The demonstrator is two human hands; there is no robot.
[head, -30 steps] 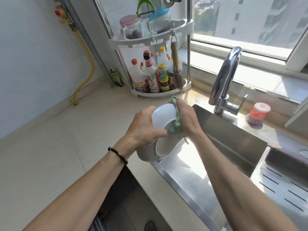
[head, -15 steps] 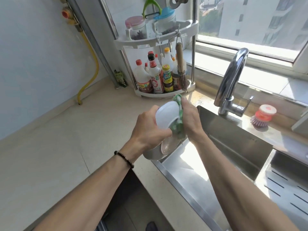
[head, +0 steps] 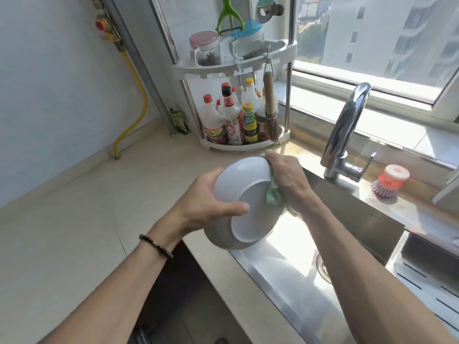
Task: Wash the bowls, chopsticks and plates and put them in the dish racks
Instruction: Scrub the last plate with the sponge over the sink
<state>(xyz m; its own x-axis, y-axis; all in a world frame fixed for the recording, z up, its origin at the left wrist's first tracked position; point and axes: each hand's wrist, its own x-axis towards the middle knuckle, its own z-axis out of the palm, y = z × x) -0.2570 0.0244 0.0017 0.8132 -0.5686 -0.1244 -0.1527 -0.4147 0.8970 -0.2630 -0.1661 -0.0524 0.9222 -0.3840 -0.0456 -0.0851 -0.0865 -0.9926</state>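
A white bowl [head: 248, 209] is held tilted over the left edge of the steel sink [head: 352, 219], its underside and foot ring facing me. My left hand [head: 206, 204] grips its left rim, thumb lying across the bottom. My right hand [head: 288, 177] holds a green cloth [head: 274, 192] against the bowl's right rim, fingers curled over the far side. The bowl's inside is hidden.
A chrome tap [head: 345, 130] stands behind the sink, a red-topped dish brush [head: 388, 181] to its right. A corner shelf [head: 238, 100] with sauce bottles and jars stands behind the hands. A slotted draining tray [head: 432, 284] lies at the right. The beige counter [head: 82, 219] stretches left.
The bowl has turned in my hands, so its foot ring and bottom now face me. The cloth stays on its right rim.
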